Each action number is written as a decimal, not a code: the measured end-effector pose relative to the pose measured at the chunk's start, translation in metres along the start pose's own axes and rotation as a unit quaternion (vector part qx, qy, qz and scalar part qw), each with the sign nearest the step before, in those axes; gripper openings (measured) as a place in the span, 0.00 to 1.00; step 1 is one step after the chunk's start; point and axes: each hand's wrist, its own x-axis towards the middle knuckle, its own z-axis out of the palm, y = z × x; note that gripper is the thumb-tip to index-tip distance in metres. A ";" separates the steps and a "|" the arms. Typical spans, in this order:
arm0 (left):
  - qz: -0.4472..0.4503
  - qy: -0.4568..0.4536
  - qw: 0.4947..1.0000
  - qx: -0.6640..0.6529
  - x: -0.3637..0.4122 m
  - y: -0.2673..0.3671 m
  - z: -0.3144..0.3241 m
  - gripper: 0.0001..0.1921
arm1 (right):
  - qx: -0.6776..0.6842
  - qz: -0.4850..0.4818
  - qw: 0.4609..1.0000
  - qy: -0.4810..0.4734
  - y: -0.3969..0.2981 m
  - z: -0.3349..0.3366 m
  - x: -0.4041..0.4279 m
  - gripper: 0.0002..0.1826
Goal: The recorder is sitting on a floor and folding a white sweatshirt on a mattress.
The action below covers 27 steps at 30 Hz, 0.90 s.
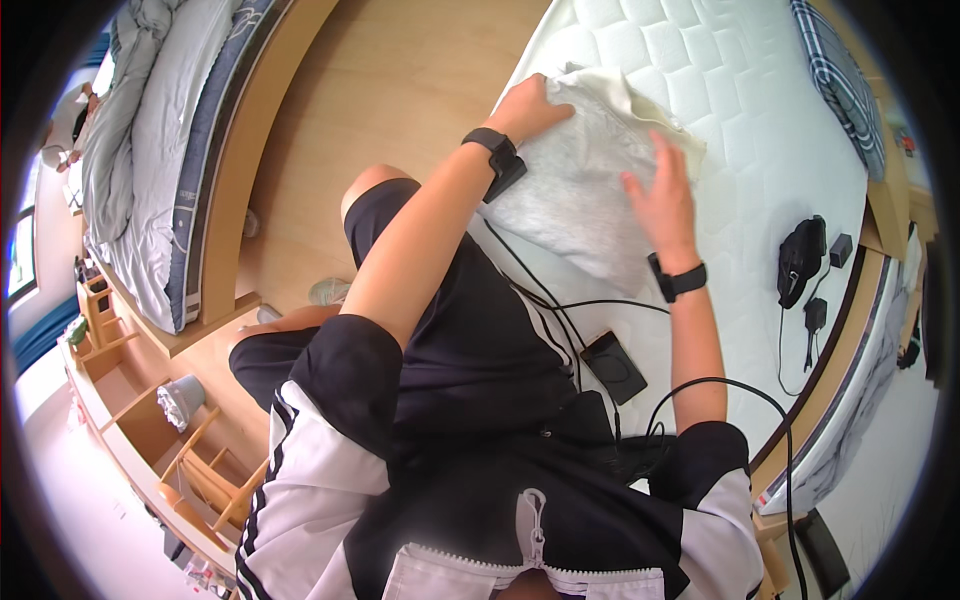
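A light grey cloth garment (577,195) with a cream-coloured part at its far edge lies bunched on a white quilted mattress (735,67) in front of me. My left hand (531,109) grips its far left edge, with the thumb lying over the fabric. Above the garment's right side is my right hand (667,199), slightly blurred, its fingers apart and nothing held. Each wrist wears a black strap; the left one (496,157) carries a dark block. The garment's underside is hidden.
Black cables (592,304) run past my lap. A dark flat device (615,367) lies near my right thigh. Farther right are a black pouch (801,259) and a power adapter (815,315). A plaid folded cloth (840,82) lies beyond. Another person (67,127) is at far left.
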 end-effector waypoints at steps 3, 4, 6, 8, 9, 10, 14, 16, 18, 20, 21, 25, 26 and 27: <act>-0.014 -0.046 0.987 -0.150 -0.016 0.027 -0.003 0.43 | 0.154 0.092 0.982 -0.064 -0.028 -0.001 -0.010 0.38; 0.011 -0.065 0.986 -0.152 -0.024 0.041 -0.005 0.44 | 0.270 0.163 0.945 -0.085 -0.032 -0.003 -0.013 0.40; 0.094 -0.089 0.980 -0.149 -0.043 0.066 -0.009 0.43 | 0.331 0.170 0.925 -0.074 -0.035 -0.010 -0.017 0.40; 0.164 -0.193 0.948 -0.190 -0.063 0.097 -0.018 0.34 | 0.434 0.150 0.888 -0.035 -0.035 -0.016 -0.020 0.40; 0.185 -0.206 0.942 -0.191 -0.073 0.112 -0.017 0.31 | 0.456 0.159 0.875 -0.021 -0.034 -0.027 -0.020 0.39; 0.199 -0.237 0.928 -0.208 -0.075 0.127 -0.007 0.30 | 0.473 0.169 0.865 -0.006 -0.029 -0.042 -0.023 0.39; 0.325 -0.335 0.822 -0.326 -0.095 0.157 0.032 0.32 | 0.476 0.266 0.828 0.131 0.030 -0.099 -0.045 0.22; 0.341 -0.352 0.828 -0.273 -0.116 0.168 0.037 0.34 | 0.482 0.281 0.822 0.110 0.071 -0.141 -0.062 0.29; 0.353 -0.324 0.865 -0.149 -0.124 0.153 0.036 0.34 | 0.445 0.314 0.833 0.102 0.103 -0.168 -0.076 0.28; 0.338 -0.263 0.897 -0.110 -0.114 0.125 0.044 0.31 | 0.442 0.353 0.821 0.071 0.146 -0.192 -0.097 0.28; 0.283 -0.235 0.925 -0.094 -0.109 0.105 0.040 0.30 | 0.445 0.377 0.811 0.047 0.159 -0.196 -0.105 0.29; 0.210 -0.060 0.974 0.055 -0.066 0.037 0.022 0.29 | 0.150 0.427 0.891 0.040 0.251 -0.192 -0.153 0.37; 0.167 -0.059 0.982 0.062 -0.063 0.028 0.018 0.31 | 0.150 0.424 0.893 0.030 0.257 -0.186 -0.167 0.43; 0.109 -0.063 0.988 0.091 -0.062 0.030 0.014 0.33 | 0.072 0.411 0.909 -0.020 0.263 -0.185 -0.178 0.48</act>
